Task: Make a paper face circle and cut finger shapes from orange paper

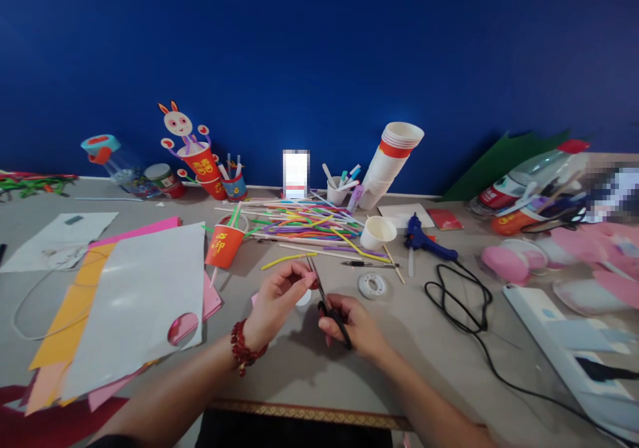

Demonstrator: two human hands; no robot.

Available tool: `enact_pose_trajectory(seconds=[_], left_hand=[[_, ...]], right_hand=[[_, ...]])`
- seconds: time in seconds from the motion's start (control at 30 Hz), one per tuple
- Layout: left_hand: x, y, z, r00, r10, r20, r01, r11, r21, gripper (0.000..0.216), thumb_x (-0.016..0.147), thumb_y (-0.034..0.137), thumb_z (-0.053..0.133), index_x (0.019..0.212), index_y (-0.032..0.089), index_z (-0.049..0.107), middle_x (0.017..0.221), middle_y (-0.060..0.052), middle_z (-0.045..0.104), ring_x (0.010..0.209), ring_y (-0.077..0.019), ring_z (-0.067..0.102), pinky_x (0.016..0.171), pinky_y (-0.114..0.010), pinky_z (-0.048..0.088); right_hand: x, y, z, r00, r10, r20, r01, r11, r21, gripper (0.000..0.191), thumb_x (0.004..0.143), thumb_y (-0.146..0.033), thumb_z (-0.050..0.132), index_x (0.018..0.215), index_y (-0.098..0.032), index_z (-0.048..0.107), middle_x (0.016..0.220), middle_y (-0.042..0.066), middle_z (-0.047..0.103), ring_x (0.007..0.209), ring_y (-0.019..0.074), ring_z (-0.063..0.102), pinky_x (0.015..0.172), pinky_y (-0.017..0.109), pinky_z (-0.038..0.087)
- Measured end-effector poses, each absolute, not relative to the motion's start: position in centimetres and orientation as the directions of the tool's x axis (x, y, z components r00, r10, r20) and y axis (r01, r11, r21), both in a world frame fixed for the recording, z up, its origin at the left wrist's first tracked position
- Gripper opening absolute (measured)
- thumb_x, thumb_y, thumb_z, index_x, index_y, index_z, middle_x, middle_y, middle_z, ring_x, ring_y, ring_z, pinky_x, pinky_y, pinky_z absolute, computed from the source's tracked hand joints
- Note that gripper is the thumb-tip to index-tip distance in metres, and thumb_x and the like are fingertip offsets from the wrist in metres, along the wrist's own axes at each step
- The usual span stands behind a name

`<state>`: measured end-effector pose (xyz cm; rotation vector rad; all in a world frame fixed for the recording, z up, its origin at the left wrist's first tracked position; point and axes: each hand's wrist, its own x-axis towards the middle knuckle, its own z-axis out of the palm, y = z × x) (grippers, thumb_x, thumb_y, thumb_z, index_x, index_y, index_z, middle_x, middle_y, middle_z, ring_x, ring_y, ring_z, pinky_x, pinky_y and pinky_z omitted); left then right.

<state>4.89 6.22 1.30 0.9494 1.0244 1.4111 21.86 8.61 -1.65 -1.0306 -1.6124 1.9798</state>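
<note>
My right hand (352,325) is closed round the black handles of a pair of scissors (324,298), whose blades point up and away toward my left hand. My left hand (279,298), with a red bead bracelet at the wrist, pinches a small pale piece right at the scissor blades; I cannot make out what it is. A small white disc (303,297) lies on the table just beneath the fingers. Both hands hover low over the grey table (299,361) near its front edge.
Several coloured straws (304,225) lie scattered behind the hands, with a red paper cup (224,245), a white cup (377,232), a tape roll (372,285) and a blue glue gun (424,240) with its black cord (464,308). Sheets of paper (134,301) cover the left.
</note>
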Motion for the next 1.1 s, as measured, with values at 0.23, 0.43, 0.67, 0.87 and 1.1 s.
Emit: enact_pose_trajectory(seconds=[0.23,0.43,0.67,0.87,1.1], left_hand=[[4.93,6.22,1.24,-0.071,0.998,0.000,-0.310,-0.022,0.950,0.018,0.084,0.033,0.068,0.080,0.016,0.062,0.087,-0.003,0.062,0.080,-0.0135,0.055,0.075,-0.025,0.044],[4.89,6.29,1.26,-0.069,0.998,-0.008,-0.325,-0.015,0.946,0.019,0.083,0.033,0.069,0.080,0.017,0.062,0.087,-0.003,0.063,0.080,-0.0137,0.056,0.076,-0.026,0.045],[4.83,6.29,1.04,-0.069,0.998,-0.014,-0.327,-0.009,0.945,0.018,0.083,0.033,0.069,0.081,0.017,0.062,0.086,-0.002,0.063,0.079,-0.0130,0.057,0.075,-0.025,0.045],[4.83,6.31,1.15,-0.074,0.997,-0.024,-0.318,-0.001,0.948,0.019,0.083,0.034,0.069,0.081,0.016,0.063,0.086,-0.003,0.064,0.078,-0.0137,0.057,0.074,-0.026,0.045],[4.77,6.32,1.34,-0.070,0.997,-0.040,-0.327,0.015,0.945,0.019,0.081,0.034,0.071,0.080,0.017,0.063,0.088,-0.003,0.065,0.078,-0.0133,0.058,0.074,-0.025,0.045]], right_hand=[[21.83,8.62,-1.58,-0.636,0.706,-0.312,0.176,-0.261,-0.949,0.060,0.058,-0.073,0.072,0.065,-0.020,0.046,0.052,-0.005,0.051,0.043,0.0098,0.050,0.043,0.021,0.034],[21.86,8.59,-1.76,-0.643,0.704,-0.301,0.165,-0.257,-0.952,0.060,0.059,-0.074,0.071,0.066,-0.019,0.047,0.050,-0.004,0.053,0.042,0.0094,0.048,0.043,0.021,0.032],[21.92,8.64,-1.65,-0.649,0.697,-0.305,0.174,-0.254,-0.951,0.061,0.059,-0.076,0.070,0.065,-0.020,0.046,0.049,-0.004,0.053,0.042,0.0097,0.048,0.042,0.021,0.031],[21.97,8.68,-1.60,-0.657,0.696,-0.287,0.171,-0.234,-0.957,0.061,0.060,-0.077,0.067,0.064,-0.020,0.046,0.047,-0.004,0.054,0.041,0.0098,0.046,0.042,0.021,0.031],[22.15,8.82,-1.23,-0.647,0.703,-0.295,0.197,-0.219,-0.956,0.060,0.061,-0.076,0.067,0.062,-0.021,0.045,0.046,-0.004,0.053,0.041,0.0095,0.044,0.042,0.021,0.030]])
